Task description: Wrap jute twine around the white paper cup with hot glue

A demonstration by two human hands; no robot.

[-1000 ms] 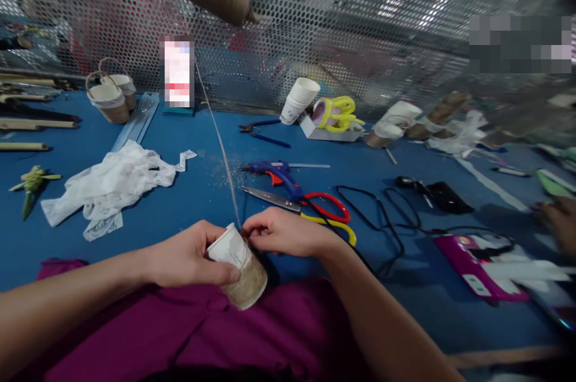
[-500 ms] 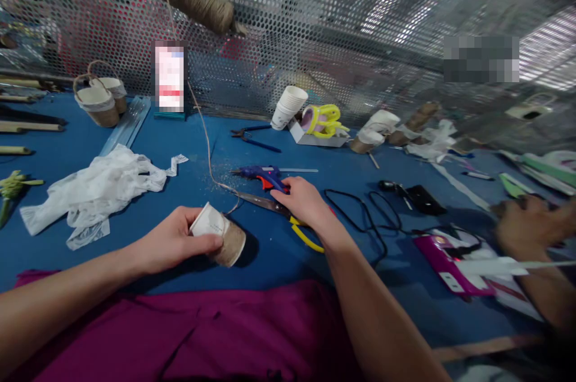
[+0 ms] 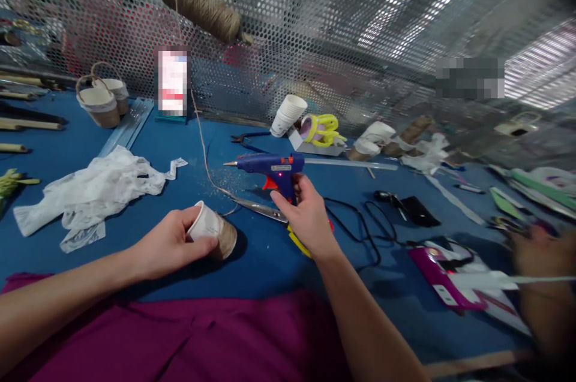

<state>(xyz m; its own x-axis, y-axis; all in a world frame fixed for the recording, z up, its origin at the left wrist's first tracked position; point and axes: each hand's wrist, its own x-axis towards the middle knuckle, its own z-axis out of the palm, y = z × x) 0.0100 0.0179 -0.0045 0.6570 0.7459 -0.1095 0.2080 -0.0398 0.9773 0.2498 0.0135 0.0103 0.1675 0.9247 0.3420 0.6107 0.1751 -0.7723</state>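
My left hand (image 3: 173,244) is closed on a paper cup (image 3: 210,232), tilted, with twine wrapped round its lower part. In my right hand (image 3: 308,214) is a blue hot glue gun (image 3: 274,165), held by its handle above the table. Its nozzle points left, its red light is on, and a clear glue stick (image 3: 351,164) sticks out behind. Scissors (image 3: 263,209) with yellow handles lie under my right hand, which partly hides them. A strand of twine (image 3: 202,145) runs down from the twine spool (image 3: 200,4) to the table near the scissor tips.
Crumpled white material (image 3: 103,190) lies left. Two twine-handled cups (image 3: 99,107) stand behind it, beside a phone (image 3: 173,83). Pliers (image 3: 252,141), stacked cups (image 3: 288,115) and a yellow tape roll (image 3: 315,129) are at the back. A pink power strip (image 3: 443,280) and another person's hand (image 3: 544,262) are right.
My right hand has lifted the glue gun off the table, now level above the scissors. My left hand still holds the cup, shifted slightly left in view. The other person's hand has moved.
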